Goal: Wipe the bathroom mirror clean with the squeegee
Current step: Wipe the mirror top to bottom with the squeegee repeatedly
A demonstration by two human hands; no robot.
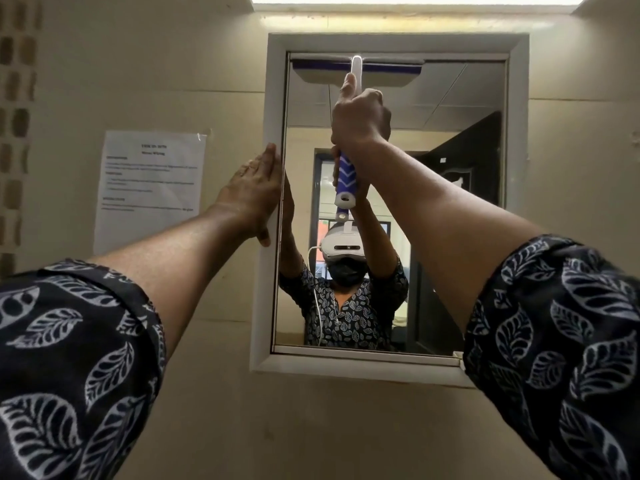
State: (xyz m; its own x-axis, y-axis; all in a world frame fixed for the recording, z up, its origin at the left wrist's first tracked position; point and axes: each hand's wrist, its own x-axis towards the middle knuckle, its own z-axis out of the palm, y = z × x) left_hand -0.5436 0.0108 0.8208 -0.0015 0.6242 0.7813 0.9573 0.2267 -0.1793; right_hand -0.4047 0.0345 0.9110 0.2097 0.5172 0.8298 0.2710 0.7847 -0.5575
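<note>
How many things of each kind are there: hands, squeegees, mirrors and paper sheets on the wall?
Hands: 2, the left hand and the right hand
Squeegees: 1, the squeegee
Mirrors: 1, the mirror
Paper sheets: 1, the paper sheet
Total: 5

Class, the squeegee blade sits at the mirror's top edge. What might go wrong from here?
The squeegee is narrower than the mirror, so one pull down would likely leave the right strip unwiped. The right hand grips it with the arm stretched up, so pressure may be uneven and leave streaks. The left hand lies flat on the frame, close enough to smudge the mirror.
</note>
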